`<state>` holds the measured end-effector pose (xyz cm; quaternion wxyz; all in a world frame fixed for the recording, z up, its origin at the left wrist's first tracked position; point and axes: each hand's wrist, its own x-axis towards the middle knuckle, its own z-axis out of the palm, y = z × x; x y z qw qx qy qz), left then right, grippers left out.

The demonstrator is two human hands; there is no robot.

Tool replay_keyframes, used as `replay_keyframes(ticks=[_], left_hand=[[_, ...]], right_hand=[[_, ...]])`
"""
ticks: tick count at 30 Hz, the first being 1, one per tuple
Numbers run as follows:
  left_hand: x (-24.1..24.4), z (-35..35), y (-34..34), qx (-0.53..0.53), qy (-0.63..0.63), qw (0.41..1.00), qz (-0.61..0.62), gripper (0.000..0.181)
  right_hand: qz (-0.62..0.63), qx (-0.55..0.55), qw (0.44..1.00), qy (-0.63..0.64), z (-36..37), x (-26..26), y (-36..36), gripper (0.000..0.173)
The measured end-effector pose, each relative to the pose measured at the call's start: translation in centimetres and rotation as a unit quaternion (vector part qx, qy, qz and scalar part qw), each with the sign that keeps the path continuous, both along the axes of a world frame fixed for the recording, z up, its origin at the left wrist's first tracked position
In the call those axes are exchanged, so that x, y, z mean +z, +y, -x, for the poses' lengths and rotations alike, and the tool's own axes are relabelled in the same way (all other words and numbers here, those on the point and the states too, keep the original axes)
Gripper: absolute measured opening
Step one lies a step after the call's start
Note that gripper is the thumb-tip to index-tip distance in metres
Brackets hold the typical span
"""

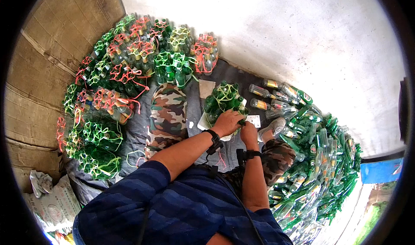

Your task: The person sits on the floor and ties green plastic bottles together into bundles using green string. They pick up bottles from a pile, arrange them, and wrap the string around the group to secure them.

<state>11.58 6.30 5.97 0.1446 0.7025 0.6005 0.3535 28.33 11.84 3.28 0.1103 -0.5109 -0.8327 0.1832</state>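
A cluster of upright green glass bottles stands before me on a white base. A pale yellow-green plastic strap weaves around the bottle necks in a star-like net. My left hand lies over the cluster's near side, its fingers bent at the strap by the nearest bottle's mouth. Close against it on the right, my right hand is curled at the same bottle neck. The stretch of strap in the fingers is mostly hidden by the hands.
Strapped bottle bundles with red, green and yellow bands stand along the left and back. To the right lies a heap of loose bottles beside the white wall. Cardboard lines the left side. A woven sack sits lower left.
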Motion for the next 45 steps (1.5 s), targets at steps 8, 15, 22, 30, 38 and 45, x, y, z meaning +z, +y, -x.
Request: replay_keyframes(ticks=[8,15,22,30,38,45], left_hand=[[-0.3,-0.5,0.5,-0.004,-0.008,1.0,-0.002,0.043],[-0.5,-0.3,0.7,0.012,-0.023,0.999,0.029,0.041],[0.1,-0.6,0.7,0.002,-0.019,1.0,0.017,0.038],[-0.3,-0.8,0.1,0.012,0.0,1.0,0.002,0.036],[-0.6,-0.3,0.8,-0.014,0.002,0.999,0.044,0.05],[0.7,0.6,0.4,-0.038,-0.045,0.993,0.099,0.056]], right_hand=[[0.119,-0.069,0.986,0.093,-2.1,-3.2,1.3,0.023],[0.255,-0.131,0.924,0.253,-1.4,-1.3,0.8,0.027],[0.228,-0.124,0.943,0.207,-1.9,-3.1,1.8,0.029],[0.17,-0.072,0.973,0.135,-1.3,-1.4,1.6,0.03],[0.138,-0.044,0.987,0.065,-1.8,-1.2,1.2,0.029],[0.128,-0.057,0.985,0.105,-1.2,-2.2,0.5,0.029]])
